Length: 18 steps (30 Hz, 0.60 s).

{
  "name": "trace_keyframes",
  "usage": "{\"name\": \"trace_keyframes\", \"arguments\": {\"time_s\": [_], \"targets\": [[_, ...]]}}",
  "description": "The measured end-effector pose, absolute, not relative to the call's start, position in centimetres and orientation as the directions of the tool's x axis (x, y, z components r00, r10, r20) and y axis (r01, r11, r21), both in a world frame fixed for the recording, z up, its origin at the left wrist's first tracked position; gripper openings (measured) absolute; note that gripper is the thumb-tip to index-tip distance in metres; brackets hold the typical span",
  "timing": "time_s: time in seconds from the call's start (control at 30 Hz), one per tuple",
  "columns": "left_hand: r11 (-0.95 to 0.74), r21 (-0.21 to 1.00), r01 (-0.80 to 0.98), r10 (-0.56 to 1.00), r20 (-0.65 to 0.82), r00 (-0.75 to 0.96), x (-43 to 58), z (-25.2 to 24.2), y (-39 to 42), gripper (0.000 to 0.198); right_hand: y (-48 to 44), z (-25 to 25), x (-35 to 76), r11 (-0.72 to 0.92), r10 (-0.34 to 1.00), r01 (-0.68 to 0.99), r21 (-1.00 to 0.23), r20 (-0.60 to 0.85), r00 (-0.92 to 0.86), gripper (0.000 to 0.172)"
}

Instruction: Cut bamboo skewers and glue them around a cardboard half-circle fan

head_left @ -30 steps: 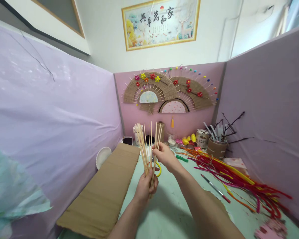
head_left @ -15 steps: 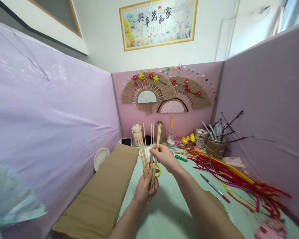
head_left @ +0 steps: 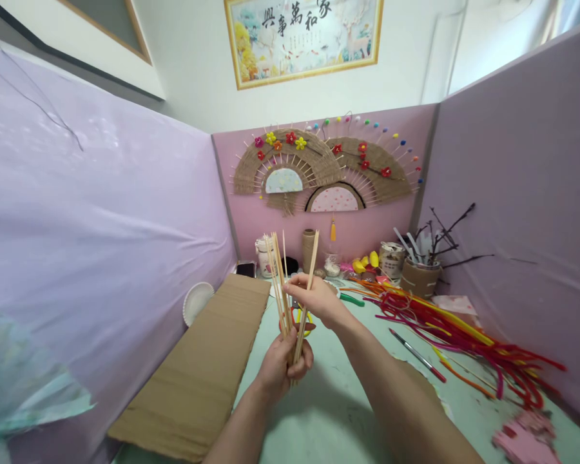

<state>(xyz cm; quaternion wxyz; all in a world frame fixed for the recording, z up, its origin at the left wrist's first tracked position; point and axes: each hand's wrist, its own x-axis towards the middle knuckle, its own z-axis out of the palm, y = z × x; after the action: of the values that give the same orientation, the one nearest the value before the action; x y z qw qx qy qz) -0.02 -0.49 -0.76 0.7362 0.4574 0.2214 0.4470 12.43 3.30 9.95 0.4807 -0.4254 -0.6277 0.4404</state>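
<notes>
My left hand (head_left: 283, 364) is closed around the lower part of several thin bamboo skewers (head_left: 281, 299), held upright over the table. They fan into two groups, one leaning left and a smaller one leaning right. Between these groups, my right hand (head_left: 319, 301) reaches in with thumb and forefinger pinched at a skewer of the left group; the fingertips are partly hidden by the sticks. Behind the hands on the table lie scissors (head_left: 308, 322) with red and yellow handles, partly covered.
Brown cardboard (head_left: 198, 367) lies at left. On the right are red and orange pipe cleaners (head_left: 415, 316), a pen (head_left: 417, 354) and a pot (head_left: 419, 278) of twigs. Jars and a cone of twine (head_left: 309, 248) stand at the back, below two decorated fans (head_left: 290, 154) on the pink panel.
The middle skewers have shifted left against the left group, and the right group leans further right. My right fingertips have moved slightly left. The view has tilted down a little.
</notes>
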Motion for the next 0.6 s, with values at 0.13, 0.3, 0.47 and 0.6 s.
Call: {"name": "trace_keyframes", "arguments": {"time_s": [0.13, 0.3, 0.47, 0.6], "targets": [[0.192, 0.867, -0.459, 0.857, 0.080, 0.510, -0.15, -0.84, -0.35, 0.057, 3.43, 9.85, 12.47, 0.257, 0.952, 0.096, -0.962, 0.235, -0.194, 0.023], [0.182, 0.860, -0.477, 0.865, 0.091, 0.493, -0.16, -0.97, -0.14, 0.058, 3.65, 9.56, 12.31, 0.258, 0.954, 0.063, -0.964, 0.244, -0.174, 0.025], [0.187, 0.854, -0.485, 0.869, 0.087, 0.487, -0.22, -0.87, -0.19, 0.058, 3.86, 9.29, 12.10, 0.294, 0.951, 0.085, -0.952, 0.281, -0.132, 0.022], [0.188, 0.836, -0.515, 0.860, 0.113, 0.498, -0.43, -0.73, -0.13, 0.055, 3.94, 9.01, 11.90, 0.263, 0.959, 0.080, -0.961, 0.252, -0.127, 0.011]]}}
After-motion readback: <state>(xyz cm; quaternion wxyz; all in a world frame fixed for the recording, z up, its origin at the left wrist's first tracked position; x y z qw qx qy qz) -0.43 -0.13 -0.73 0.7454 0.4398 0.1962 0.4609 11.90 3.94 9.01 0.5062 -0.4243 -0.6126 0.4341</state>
